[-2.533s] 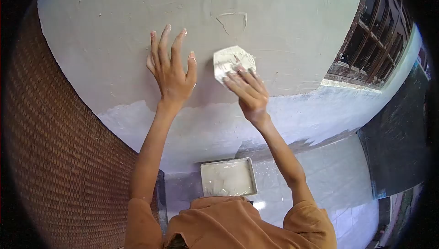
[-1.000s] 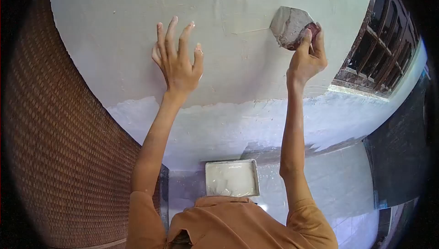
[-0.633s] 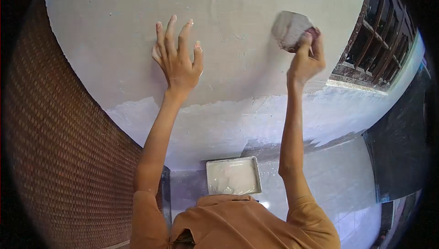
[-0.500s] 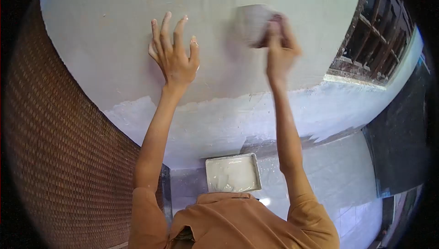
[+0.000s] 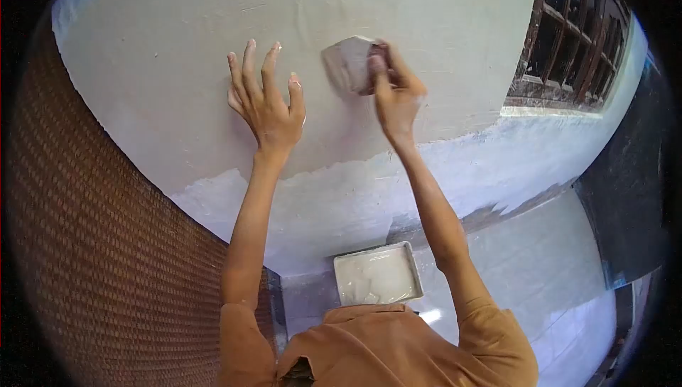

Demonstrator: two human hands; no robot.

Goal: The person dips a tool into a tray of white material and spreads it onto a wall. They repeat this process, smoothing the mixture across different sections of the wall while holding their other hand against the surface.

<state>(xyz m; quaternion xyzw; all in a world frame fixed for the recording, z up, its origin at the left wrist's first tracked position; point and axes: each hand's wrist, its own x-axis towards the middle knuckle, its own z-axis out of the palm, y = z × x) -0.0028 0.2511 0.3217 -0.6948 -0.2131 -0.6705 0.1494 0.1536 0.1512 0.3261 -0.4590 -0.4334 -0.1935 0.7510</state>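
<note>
My right hand (image 5: 398,96) is closed round the dark reddish handle of a putty scraper (image 5: 348,64). Its broad, pale grey blade, slightly blurred, lies close over the wall (image 5: 440,25), which has a greyish skim coat on its upper part. To the left, my left hand (image 5: 270,113) is at the coated surface with fingers spread and nothing in them. White smears show on its fingertips and thumb. Below both hands, the coat ends in a ragged edge above a whiter band.
A shallow rectangular tray (image 5: 414,263) of wet white paste sits on the floor (image 5: 522,255) near my body. Woven brown matting (image 5: 121,245) lines the left side. At upper right is a barred window (image 5: 572,32); a dark panel (image 5: 629,195) stands at far right.
My right hand has moved left and slightly down in view with the scraper, closer to my left hand. The view has shifted slightly; my left hand keeps its spread pose.
</note>
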